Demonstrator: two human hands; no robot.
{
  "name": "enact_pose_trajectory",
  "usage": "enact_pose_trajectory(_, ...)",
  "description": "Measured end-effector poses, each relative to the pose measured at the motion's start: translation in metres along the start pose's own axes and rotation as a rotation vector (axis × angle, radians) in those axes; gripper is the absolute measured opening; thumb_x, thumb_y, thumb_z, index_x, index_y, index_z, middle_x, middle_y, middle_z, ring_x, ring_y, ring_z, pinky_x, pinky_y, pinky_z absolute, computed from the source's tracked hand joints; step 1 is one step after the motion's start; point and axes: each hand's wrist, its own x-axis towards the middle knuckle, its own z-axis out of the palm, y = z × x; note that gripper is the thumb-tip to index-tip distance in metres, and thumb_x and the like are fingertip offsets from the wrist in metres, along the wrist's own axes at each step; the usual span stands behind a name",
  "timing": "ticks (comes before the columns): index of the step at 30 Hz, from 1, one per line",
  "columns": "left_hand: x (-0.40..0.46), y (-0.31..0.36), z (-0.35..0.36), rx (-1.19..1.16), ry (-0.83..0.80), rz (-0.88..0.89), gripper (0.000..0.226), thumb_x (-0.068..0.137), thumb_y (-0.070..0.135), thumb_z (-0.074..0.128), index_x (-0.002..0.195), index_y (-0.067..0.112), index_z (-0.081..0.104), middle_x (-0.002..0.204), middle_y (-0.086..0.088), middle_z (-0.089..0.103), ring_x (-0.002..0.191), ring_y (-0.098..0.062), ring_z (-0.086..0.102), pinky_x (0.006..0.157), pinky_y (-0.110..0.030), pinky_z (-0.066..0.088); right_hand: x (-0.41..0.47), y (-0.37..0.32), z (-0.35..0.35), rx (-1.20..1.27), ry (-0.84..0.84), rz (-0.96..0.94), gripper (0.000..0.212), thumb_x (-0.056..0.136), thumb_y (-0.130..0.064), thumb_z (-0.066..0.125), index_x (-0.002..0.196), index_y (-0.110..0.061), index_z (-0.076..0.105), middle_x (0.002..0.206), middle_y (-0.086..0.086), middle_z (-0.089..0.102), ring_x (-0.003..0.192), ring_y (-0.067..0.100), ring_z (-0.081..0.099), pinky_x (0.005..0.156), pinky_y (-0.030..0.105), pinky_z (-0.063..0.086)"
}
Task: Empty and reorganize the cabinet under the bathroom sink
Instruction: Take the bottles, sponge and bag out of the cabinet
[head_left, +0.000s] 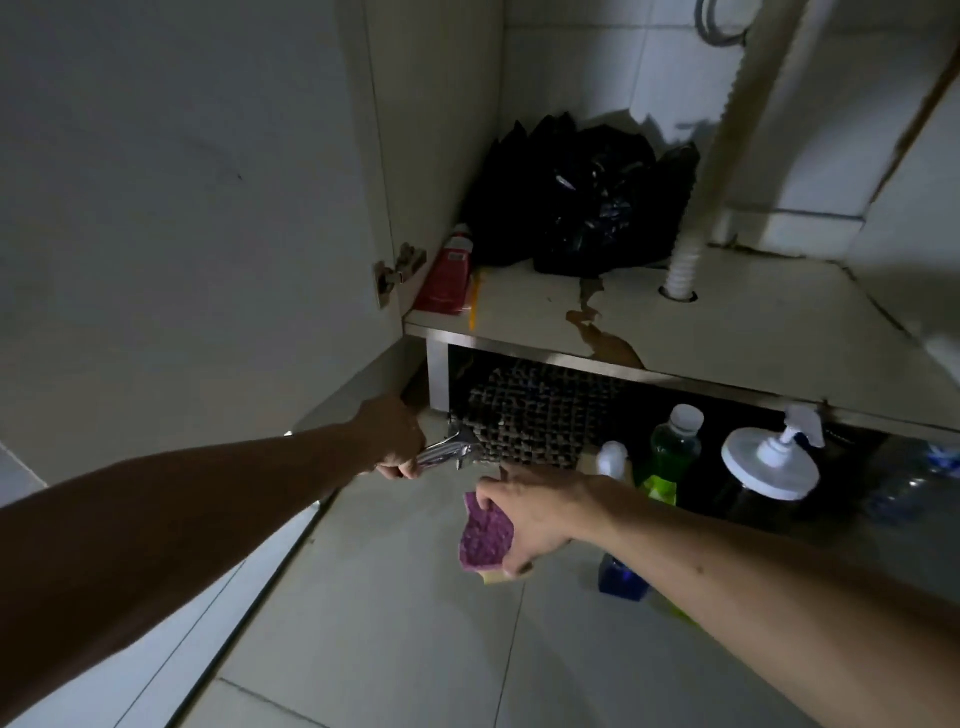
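A shiny metal wrench (447, 452) is gripped. A rough purple sponge (485, 535) is held. A glossy black plastic bag (576, 197) is seen on the matt, peeling cabinet shelf (753, 332); the drain hose (685, 260) is ribbed white plastic.

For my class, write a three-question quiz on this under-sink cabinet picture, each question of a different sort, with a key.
1. True or false: the left hand grips a metal wrench.
2. What does the right hand hold? A) a purple sponge B) a toothbrush C) a glass jar
3. Fill in: on the cabinet shelf, the black plastic bag sits beside the white ____ hose that passes down through a hole.

Key: 1 true; 2 A; 3 drain.
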Motion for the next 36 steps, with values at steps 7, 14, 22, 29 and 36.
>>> enact_pose_trajectory(7,0.026,-0.009,0.065,0.065,0.107,-0.013,0.023,0.090,0.001,0.057,0.110,-0.003,0.069,0.076,-0.003,0.064,0.067,-0.017,0.067,0.053,-0.020,0.054,0.016,0.012,0.050,-0.129,-0.094,0.093,0.087,0.061,-0.043,0.086,0.129,-0.015,0.040,0.104,0.007,0.044,0.090,0.025,0.055,0.079,0.037,0.055)
enact_pose_trajectory(14,0.043,-0.019,0.109,0.308,0.064,-0.011,0.024,0.062,0.027,0.084,0.081,0.015,0.075,0.081,0.000,0.067,0.091,-0.016,0.067,0.047,-0.019,0.031,0.017,0.024,0.074,-0.019,-0.146,0.176,0.111,0.069,-0.034,0.089,0.152,-0.012,0.019,0.134,0.015,0.044,0.121,0.030,0.049,0.101,0.039,0.042)
enact_pose_trajectory(22,0.039,-0.018,0.129,0.315,-0.049,-0.018,0.042,0.065,0.020,0.085,0.100,0.003,0.070,0.094,-0.013,0.072,0.088,-0.024,0.069,0.064,-0.025,0.047,0.012,0.025,0.050,0.056,-0.227,0.197,0.081,0.070,-0.037,0.089,0.137,-0.012,0.049,0.128,0.009,0.054,0.112,0.026,0.056,0.089,0.035,0.052)
enact_pose_trajectory(29,0.034,0.010,0.084,0.358,0.100,0.095,0.016,0.089,0.013,0.055,0.103,0.007,0.059,0.107,-0.008,0.063,0.105,-0.027,0.064,0.070,-0.028,0.046,0.009,0.047,-0.033,0.417,-0.220,0.219,0.049,0.086,-0.021,0.078,0.131,-0.009,0.061,0.108,0.015,0.073,0.084,0.022,0.072,0.069,0.028,0.058)
enact_pose_trajectory(36,0.054,0.069,-0.019,0.019,0.600,0.163,0.026,0.085,0.010,0.054,0.109,0.010,0.063,0.111,-0.013,0.065,0.101,-0.035,0.063,0.077,-0.035,0.051,0.051,0.095,-0.134,0.693,0.245,0.347,0.020,0.093,-0.008,0.067,0.112,0.000,0.069,0.101,0.018,0.073,0.089,0.025,0.074,0.082,0.039,0.062)
